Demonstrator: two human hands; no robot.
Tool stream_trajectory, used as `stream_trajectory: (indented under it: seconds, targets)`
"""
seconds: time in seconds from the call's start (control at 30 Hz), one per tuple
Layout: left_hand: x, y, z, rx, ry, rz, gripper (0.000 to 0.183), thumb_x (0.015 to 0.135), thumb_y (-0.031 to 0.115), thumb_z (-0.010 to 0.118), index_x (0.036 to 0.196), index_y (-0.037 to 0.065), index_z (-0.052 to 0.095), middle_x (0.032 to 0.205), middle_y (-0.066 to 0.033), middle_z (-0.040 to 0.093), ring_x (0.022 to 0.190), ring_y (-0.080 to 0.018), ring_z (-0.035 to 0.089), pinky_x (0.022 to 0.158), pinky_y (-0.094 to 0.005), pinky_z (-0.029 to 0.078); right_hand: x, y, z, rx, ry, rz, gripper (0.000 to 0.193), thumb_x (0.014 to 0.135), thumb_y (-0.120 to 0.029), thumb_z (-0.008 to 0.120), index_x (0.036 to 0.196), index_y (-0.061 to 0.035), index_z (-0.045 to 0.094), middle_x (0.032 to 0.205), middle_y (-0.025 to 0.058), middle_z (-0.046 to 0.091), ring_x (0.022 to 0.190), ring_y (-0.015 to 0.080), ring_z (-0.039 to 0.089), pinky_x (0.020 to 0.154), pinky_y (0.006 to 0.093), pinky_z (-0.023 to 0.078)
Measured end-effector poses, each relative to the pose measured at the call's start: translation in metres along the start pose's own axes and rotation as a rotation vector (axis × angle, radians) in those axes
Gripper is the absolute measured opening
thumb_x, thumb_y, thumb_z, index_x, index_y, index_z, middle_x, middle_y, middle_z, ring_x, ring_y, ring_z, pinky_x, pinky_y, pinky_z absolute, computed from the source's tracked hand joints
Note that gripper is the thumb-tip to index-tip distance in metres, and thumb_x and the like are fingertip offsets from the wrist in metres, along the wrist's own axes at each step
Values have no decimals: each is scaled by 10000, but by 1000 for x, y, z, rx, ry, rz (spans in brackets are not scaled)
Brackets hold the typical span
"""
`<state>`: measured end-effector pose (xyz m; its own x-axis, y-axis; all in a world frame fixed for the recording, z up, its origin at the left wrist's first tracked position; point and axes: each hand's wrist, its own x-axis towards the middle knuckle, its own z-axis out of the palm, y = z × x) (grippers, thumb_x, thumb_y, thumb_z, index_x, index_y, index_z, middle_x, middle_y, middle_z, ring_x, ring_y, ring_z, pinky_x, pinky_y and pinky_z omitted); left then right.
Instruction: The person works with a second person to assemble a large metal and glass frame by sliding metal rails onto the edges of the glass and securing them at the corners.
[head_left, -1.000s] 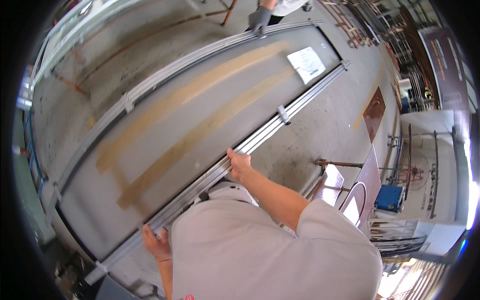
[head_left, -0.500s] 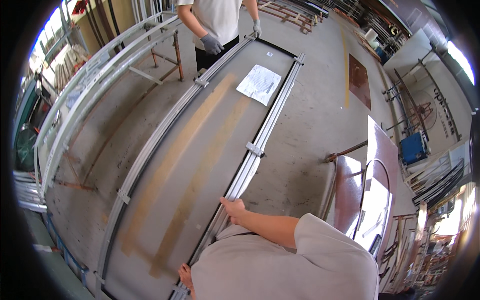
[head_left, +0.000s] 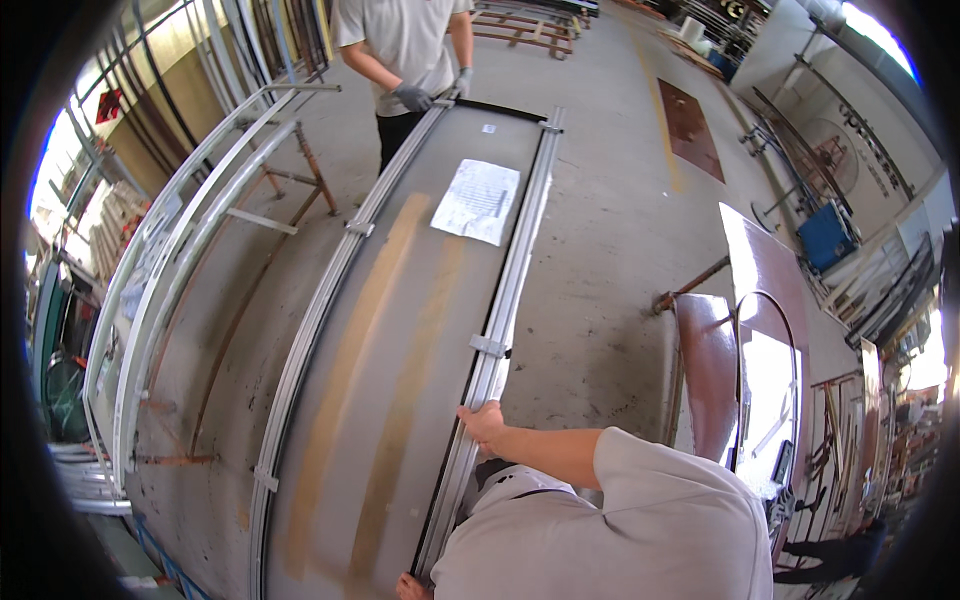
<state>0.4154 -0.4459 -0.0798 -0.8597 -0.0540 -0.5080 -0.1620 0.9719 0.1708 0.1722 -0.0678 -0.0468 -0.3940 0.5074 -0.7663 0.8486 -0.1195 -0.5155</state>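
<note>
Head view: the framed panel (head_left: 393, 360) is the reference for all positions; it lies flat, ahead and to the left of the person, its long axis running away from the body and leaning slightly right at the far end. The right hand (head_left: 486, 424) is on the panel's right rail (head_left: 506, 300), on the near side of a clip (head_left: 488, 346); its fingers are clasped over the rail, their undersides hidden. The left hand (head_left: 411, 588) is at the same rail, nearer the panel's near end; it is cut off by the lower edge, so whether its fingers grip cannot be told. From both hands, the panel's surface extends leftward. A paper sheet (head_left: 475, 202) lies on the panel's far half; a co-worker's gloved hand (head_left: 412, 97) is at its far left corner
</note>
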Motion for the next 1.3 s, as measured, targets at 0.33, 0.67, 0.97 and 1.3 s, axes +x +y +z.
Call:
stream_trajectory:
  seconds: [0.33, 0.67, 0.97, 1.3]
  targets:
    - [117, 260, -88, 47, 96, 472, 532, 929, 326, 436, 1309, -34, 345, 1353, -198, 362, 1243, -332, 361, 1021, -435, 315, 22, -2, 3, 20, 22, 12, 637, 815, -358, 640, 1199, 84, 391, 1099, 256, 593, 1039, 357, 595, 847, 453, 496]
    - [165, 354, -43, 166, 104, 1150, 374, 905, 311, 483, 1162, 40, 496, 1154, -157, 545, 1060, -322, 515, 877, -457, 431, 29, 5, 5, 268, -68, 57, 559, 817, -346, 625, 1163, 1, 357, 994, 195, 628, 865, 354, 639, 725, 465, 521]
    - [168, 422, -28, 253, -11, 1342, 422, 901, 343, 480, 1211, 58, 453, 1202, -166, 505, 1105, -330, 477, 911, -457, 405, 41, 31, -50, 374, -32, 87, 461, 796, -317, 631, 1065, -6, 423, 945, 176, 635, 833, 324, 640, 694, 446, 521]
    - [180, 461, -27, 346, -77, 1339, 480, 898, 378, 477, 1265, 78, 405, 1257, -175, 462, 1156, -338, 435, 949, -457, 376, 75, 22, -110, 375, -24, 93, 356, 773, -284, 638, 956, -14, 495, 891, 155, 642, 797, 292, 641, 660, 424, 521]
